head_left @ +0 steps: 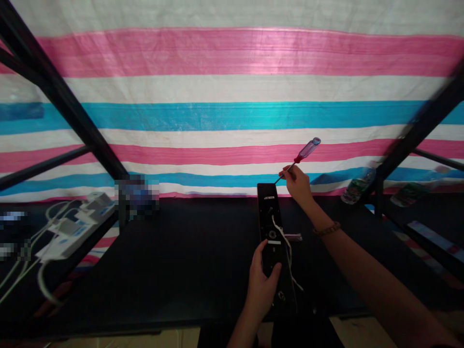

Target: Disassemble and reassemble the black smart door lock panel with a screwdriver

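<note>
A long black device (266, 208), like a door-lock panel, lies on the black table with its underside up. Small fittings, pale labels and a loose white cable (288, 246) show on it. My left hand (261, 280) holds its lower half, thumb and forefinger on the face. At the far end, my right hand (297, 182) pinches the thin shaft of a screwdriver (307, 150). Its clear handle with a red collar slants up to the right, above the hand. The shaft's tip is at the device's far right corner; whether it touches is unclear. A small pinkish, see-through thing (294, 237) lies beside the device.
A white power strip (74, 232) with plugs and cables is at the left. Plastic bottles (357, 188) stand or lean at the right. Black metal frame bars (72, 101) slope on both sides, and a striped plastic sheet (224, 116) hangs behind the table (174, 261).
</note>
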The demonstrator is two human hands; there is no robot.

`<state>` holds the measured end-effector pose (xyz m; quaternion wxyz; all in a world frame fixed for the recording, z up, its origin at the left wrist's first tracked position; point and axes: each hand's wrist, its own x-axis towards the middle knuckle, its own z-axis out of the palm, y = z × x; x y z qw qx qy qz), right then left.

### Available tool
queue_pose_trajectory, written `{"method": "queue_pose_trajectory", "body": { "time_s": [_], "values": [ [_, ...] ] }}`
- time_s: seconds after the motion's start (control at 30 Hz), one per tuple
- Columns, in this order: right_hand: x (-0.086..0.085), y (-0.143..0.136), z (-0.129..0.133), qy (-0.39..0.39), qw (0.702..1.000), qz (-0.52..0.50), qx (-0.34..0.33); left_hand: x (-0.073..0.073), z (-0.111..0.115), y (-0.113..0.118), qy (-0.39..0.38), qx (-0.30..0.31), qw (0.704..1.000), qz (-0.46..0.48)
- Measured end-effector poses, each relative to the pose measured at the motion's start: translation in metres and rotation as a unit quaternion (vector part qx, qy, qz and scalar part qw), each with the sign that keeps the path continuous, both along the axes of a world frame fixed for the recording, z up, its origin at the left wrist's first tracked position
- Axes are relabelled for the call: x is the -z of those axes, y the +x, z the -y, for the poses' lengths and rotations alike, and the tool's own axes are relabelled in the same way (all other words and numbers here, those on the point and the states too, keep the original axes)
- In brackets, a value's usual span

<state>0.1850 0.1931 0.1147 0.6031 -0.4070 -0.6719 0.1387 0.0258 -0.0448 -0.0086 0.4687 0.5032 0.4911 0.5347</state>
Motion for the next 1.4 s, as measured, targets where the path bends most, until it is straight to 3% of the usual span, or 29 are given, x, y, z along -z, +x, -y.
{"method": "queue_pose_trajectory", "body": {
  "time_s": [0.3, 0.8, 1.1, 1.4],
  "values": [
    [0.000, 0.001, 0.003, 0.007, 0.998, 0.069, 0.008, -0.001, 0.000, 0.000, -0.002, -0.004, 1.000, 0.007],
    [-0.002, -0.002, 0.007, 0.003, 0.997, 0.077, 0.006, -0.004, 0.000, 0.000, -0.006, -0.012, 1.000, -0.004],
    [-0.015, -0.007, 0.005, 0.007, 0.988, 0.155, -0.021, -0.004, 0.001, 0.000, -0.005, -0.004, 1.000, 0.008],
    [-0.018, -0.014, -0.005, 0.005, 0.993, 0.118, -0.004, -0.003, 0.001, -0.001, -0.006, -0.009, 1.000, 0.005]
  ]
}}
